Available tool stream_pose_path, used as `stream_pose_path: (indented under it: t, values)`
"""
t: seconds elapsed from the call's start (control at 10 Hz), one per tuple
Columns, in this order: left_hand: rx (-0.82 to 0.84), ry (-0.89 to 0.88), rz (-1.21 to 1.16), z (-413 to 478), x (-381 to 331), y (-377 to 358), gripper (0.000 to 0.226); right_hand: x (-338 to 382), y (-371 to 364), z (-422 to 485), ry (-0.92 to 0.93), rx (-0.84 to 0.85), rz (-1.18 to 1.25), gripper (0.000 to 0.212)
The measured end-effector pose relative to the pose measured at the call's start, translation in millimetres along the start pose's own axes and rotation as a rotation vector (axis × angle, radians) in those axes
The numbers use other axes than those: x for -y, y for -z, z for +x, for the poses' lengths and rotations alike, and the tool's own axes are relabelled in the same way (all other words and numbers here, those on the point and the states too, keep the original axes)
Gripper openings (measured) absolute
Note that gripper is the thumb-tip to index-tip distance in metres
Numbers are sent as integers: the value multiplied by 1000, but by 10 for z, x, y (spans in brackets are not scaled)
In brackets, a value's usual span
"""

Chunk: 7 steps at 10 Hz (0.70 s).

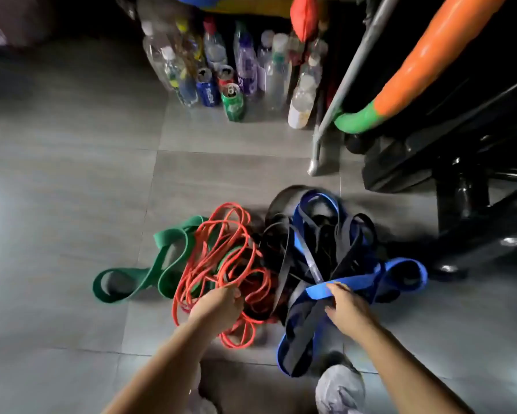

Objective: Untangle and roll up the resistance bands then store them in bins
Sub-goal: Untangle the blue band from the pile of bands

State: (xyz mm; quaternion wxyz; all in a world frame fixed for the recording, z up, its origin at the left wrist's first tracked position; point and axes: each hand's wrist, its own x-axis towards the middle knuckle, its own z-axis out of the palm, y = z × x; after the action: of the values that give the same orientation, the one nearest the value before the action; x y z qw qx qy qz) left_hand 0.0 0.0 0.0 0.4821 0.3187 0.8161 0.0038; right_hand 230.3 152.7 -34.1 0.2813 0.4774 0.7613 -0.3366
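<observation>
I am crouched over a tangled heap of resistance bands on the grey tiled floor (71,180), both bare arms reaching down into it. My left hand (218,303) is curled into the thin orange-red rubber bands (221,252), its fingers closed around a few strands at the near edge of that bundle. My right hand (345,306) pinches the wide bright blue flat band (400,273), thumb and fingers clamped on a stretch that crosses the near middle of the pile. Under and around the blue one lie dark navy or black flat bands (326,243), knotted together with it. To the left, a wide green flat band (149,276) loops out across the tiles, partly under the orange-red strands. Far beyond the heap stands a cluster of clear plastic bottles (275,73) and drink cans (233,101). On the far right leans an orange and green padded tube (415,73) beside a grey metal frame (341,91).
</observation>
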Motion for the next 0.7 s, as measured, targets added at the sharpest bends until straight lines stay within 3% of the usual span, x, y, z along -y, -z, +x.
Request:
stream_pose_path:
  t: [0.1,0.2,0.3,0.4,0.5,0.6,0.7]
  values:
    - [-11,26,68,84,-6,-181,29,-99,-150,126,-7,-2,33,67]
    - [43,-24,136,-8,44,-455,31,-129,-256,82,-52,-15,-141,58]
    - [18,-65,251,-240,26,-564,28,-100,-258,-174,-17,-65,-534,32]
    - [-9,-115,211,-570,30,-705,28,-89,-287,-550,91,-152,-592,29]
    - [-45,-144,110,-949,-16,-735,40,74,-169,-980,183,-211,-379,22]
    - [-103,-267,12,-1276,-149,-693,88,365,3,-1421,311,-208,-207,9]
    - [-156,-455,-97,-1568,-401,-508,90,675,136,-1819,452,-296,34,10]
